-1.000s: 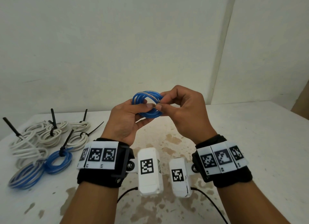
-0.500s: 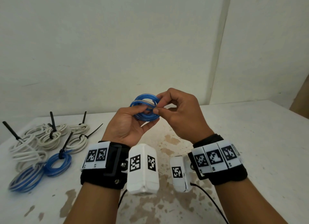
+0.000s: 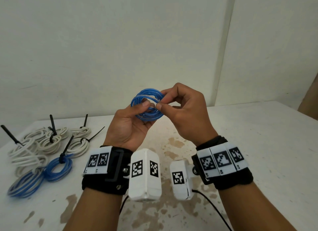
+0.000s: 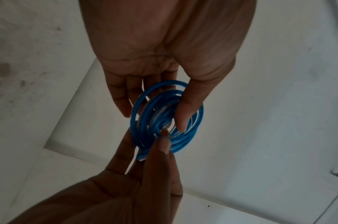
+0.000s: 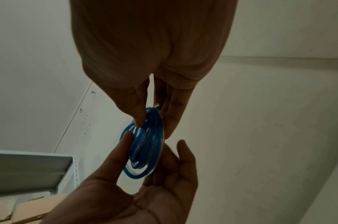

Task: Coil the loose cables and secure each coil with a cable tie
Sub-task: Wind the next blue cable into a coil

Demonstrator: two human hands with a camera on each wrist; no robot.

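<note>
1. Nearest the head camera, two black wrist straps carrying white blocks with black-and-white square markers (image 3: 144,172) are worn on both forearms, above the near part of a white worktop with brown stains (image 3: 258,144).

2. Above the middle of the worktop, clear of its surface, a small coil of glossy blue cable with a pale core (image 3: 147,105) is held between both hands.

3. The left hand (image 3: 128,127) is seen palm towards the wearer; its thumb is laid across the front of the coil and its fingers are curled behind the coil, so the coil is gripped.

4. The right hand (image 3: 185,112) is closed in a pinch: thumb and forefinger are pressed together on a strand at the right side of the coil, the other fingers being bent above.

5. In the left wrist view the blue loops (image 4: 165,116) are seen spread unevenly, with a cut end near the right hand's fingertips.

6. Towards the left edge of the worktop, a group of finished coils is laid: two blue coils (image 3: 41,177) nearest, several white cable coils (image 3: 49,143) behind them.

7. Black cable ties (image 3: 53,125) are fastened round most of these coils, their tails left sticking up.

8. Beyond the far edge of the worktop, a plain pale wall (image 3: 120,41) is seen.
</note>
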